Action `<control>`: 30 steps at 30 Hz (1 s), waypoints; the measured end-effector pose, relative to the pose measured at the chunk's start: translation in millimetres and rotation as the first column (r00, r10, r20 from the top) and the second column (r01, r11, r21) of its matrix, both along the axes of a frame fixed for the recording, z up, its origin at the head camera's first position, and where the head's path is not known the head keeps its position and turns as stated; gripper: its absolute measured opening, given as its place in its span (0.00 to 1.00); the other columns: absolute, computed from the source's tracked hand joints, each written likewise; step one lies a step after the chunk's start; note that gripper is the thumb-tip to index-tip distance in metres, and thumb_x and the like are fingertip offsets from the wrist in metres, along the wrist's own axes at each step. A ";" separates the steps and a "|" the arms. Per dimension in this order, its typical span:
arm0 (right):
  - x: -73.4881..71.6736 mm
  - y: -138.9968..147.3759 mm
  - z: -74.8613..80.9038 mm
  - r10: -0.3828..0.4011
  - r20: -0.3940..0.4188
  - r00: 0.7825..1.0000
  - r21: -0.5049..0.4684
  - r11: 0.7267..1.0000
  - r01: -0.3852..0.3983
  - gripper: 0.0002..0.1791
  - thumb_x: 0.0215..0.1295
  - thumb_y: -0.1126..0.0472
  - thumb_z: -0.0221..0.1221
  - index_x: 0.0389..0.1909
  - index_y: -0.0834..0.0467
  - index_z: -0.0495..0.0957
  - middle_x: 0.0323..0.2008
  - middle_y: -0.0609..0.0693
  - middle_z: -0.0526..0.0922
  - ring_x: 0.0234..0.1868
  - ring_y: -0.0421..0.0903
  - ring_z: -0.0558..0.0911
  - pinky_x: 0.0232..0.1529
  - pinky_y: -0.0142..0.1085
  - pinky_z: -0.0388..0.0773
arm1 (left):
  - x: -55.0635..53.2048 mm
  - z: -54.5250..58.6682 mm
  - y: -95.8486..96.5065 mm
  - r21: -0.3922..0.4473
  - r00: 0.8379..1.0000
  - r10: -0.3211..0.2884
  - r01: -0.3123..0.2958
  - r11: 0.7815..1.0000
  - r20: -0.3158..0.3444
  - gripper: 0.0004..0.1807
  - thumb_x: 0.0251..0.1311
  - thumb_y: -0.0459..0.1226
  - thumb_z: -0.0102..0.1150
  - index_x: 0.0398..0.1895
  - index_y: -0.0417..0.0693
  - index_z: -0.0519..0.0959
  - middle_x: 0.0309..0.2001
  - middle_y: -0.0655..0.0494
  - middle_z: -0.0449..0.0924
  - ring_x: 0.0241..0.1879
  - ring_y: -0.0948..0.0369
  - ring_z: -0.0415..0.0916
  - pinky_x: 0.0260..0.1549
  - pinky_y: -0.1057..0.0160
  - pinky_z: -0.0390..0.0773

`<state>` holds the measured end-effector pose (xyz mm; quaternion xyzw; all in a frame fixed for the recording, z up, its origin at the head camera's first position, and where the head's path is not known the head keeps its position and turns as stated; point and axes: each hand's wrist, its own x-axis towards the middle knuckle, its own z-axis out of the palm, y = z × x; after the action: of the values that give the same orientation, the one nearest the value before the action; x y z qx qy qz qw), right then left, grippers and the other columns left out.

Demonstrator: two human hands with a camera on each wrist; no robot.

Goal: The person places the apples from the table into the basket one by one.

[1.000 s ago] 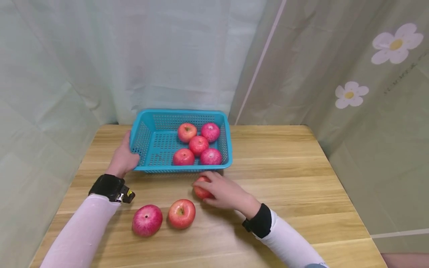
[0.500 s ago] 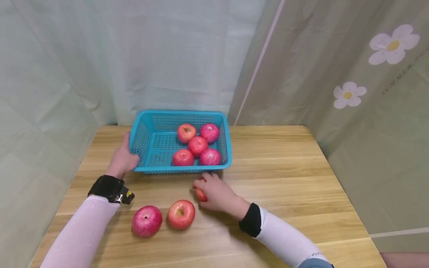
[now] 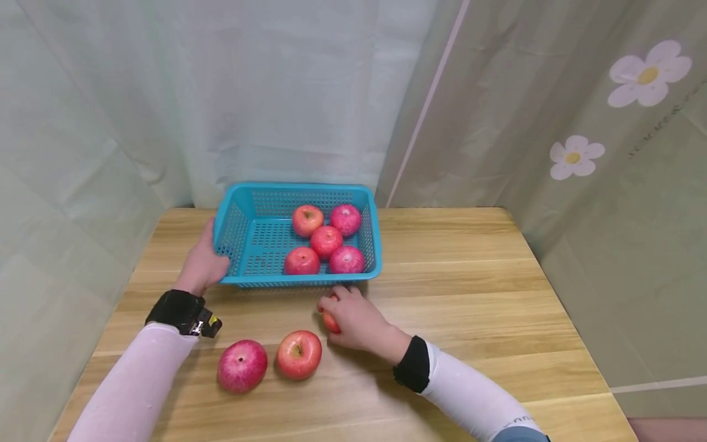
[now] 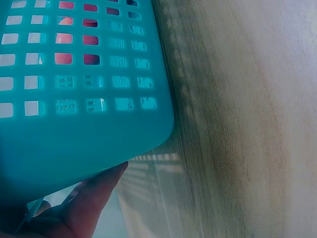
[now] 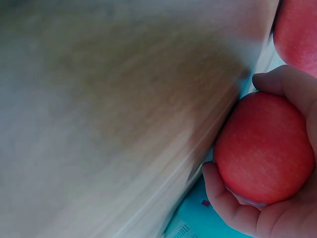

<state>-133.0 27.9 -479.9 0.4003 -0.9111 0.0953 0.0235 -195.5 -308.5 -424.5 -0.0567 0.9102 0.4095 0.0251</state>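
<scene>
At its left end, the blue plastic basket is gripped by my left hand, thumb inside the rim. The left wrist view shows fingers against the basket's outer wall. Inside the basket, several red apples sit toward the right side. Just in front of the basket, my right hand holds an apple, fingers and thumb curled around it. In the head view most of that apple is covered by the hand. Two more apples lie nearer: a dark pink one and a lighter red one.
The wooden table carries everything, and its far edge runs right behind the basket. Grey-green curtains hang behind and on both sides. A black wrist strap with a small camera sits on the left wrist.
My right hand has shifted slightly left and closed further around the apple, covering more of it. My left hand and the basket have stayed in place.
</scene>
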 end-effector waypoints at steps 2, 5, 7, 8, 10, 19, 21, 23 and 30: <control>0.1 -0.1 -0.1 0.000 -0.002 1.000 0.001 1.000 0.000 0.30 0.43 0.44 0.73 0.49 0.46 0.75 0.45 0.48 0.72 0.45 0.46 0.69 0.46 0.42 0.70 | -0.1 0.2 0.0 0.002 1.000 -0.001 0.001 1.000 -0.001 0.58 0.50 0.20 0.45 0.79 0.53 0.24 0.73 0.27 0.46 0.59 0.35 0.57 0.55 0.30 0.62; 0.4 -0.1 -0.1 -0.001 -0.003 1.000 0.002 1.000 0.001 0.30 0.43 0.44 0.73 0.49 0.46 0.75 0.45 0.49 0.72 0.46 0.46 0.69 0.46 0.42 0.70 | -0.5 0.2 -0.1 0.004 1.000 -0.003 0.003 1.000 -0.004 0.58 0.49 0.20 0.45 0.79 0.53 0.25 0.73 0.28 0.46 0.59 0.36 0.56 0.56 0.29 0.61; 0.6 0.0 -0.1 -0.002 -0.001 1.000 0.002 1.000 0.002 0.30 0.44 0.44 0.73 0.49 0.46 0.75 0.45 0.49 0.72 0.45 0.46 0.69 0.46 0.42 0.70 | -0.7 0.1 -0.3 0.003 1.000 -0.004 0.004 1.000 -0.004 0.58 0.49 0.20 0.45 0.79 0.52 0.24 0.74 0.28 0.45 0.60 0.36 0.56 0.57 0.29 0.61; 0.7 0.1 0.0 -0.002 0.001 1.000 0.003 1.000 0.002 0.30 0.44 0.44 0.73 0.49 0.46 0.75 0.45 0.49 0.72 0.45 0.46 0.69 0.46 0.42 0.70 | -0.7 0.1 -0.2 0.003 1.000 -0.004 0.004 1.000 -0.003 0.58 0.49 0.20 0.45 0.79 0.52 0.24 0.74 0.28 0.45 0.60 0.36 0.55 0.57 0.29 0.60; 0.9 0.4 0.0 -0.005 0.006 1.000 0.004 1.000 0.005 0.30 0.44 0.44 0.73 0.50 0.46 0.75 0.46 0.49 0.72 0.45 0.47 0.69 0.45 0.41 0.70 | -0.7 0.0 -0.3 0.001 1.000 -0.003 0.003 1.000 0.002 0.58 0.50 0.20 0.45 0.79 0.52 0.24 0.74 0.28 0.44 0.60 0.36 0.55 0.57 0.29 0.60; 1.3 0.9 1.4 -0.015 0.027 1.000 0.004 1.000 0.015 0.31 0.44 0.44 0.73 0.50 0.45 0.75 0.47 0.49 0.72 0.45 0.48 0.69 0.44 0.41 0.71 | -0.3 1.5 0.5 -0.002 1.000 0.003 -0.003 1.000 0.013 0.58 0.51 0.20 0.45 0.79 0.53 0.24 0.75 0.29 0.42 0.61 0.35 0.54 0.57 0.28 0.60; 1.6 0.7 2.3 -0.018 0.030 0.999 0.004 1.000 0.018 0.31 0.44 0.44 0.73 0.50 0.45 0.75 0.47 0.49 0.72 0.45 0.48 0.69 0.44 0.40 0.71 | -0.1 2.3 1.2 -0.002 1.000 0.006 -0.006 1.000 0.013 0.58 0.50 0.20 0.45 0.79 0.53 0.24 0.75 0.29 0.42 0.61 0.35 0.54 0.57 0.28 0.60; 2.0 0.5 3.4 -0.021 0.033 0.999 0.003 1.000 0.021 0.31 0.44 0.45 0.73 0.51 0.45 0.75 0.47 0.49 0.72 0.45 0.48 0.69 0.44 0.40 0.71 | 0.1 2.9 1.6 -0.001 1.000 0.006 -0.006 1.000 0.014 0.58 0.50 0.20 0.45 0.79 0.53 0.24 0.75 0.29 0.43 0.61 0.35 0.54 0.57 0.28 0.60; 4.2 0.6 7.0 -0.029 0.047 0.998 0.006 1.000 0.029 0.32 0.44 0.45 0.74 0.52 0.46 0.76 0.48 0.50 0.72 0.45 0.49 0.69 0.42 0.39 0.73 | 1.2 2.6 1.7 -0.001 1.000 0.006 -0.006 1.000 0.019 0.58 0.51 0.20 0.45 0.79 0.53 0.23 0.74 0.28 0.43 0.61 0.35 0.55 0.57 0.29 0.61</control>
<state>-128.7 28.5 -473.0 0.3849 -0.9173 0.1019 0.0022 -194.2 -306.8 -421.9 -0.0635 0.9100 0.4084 0.0324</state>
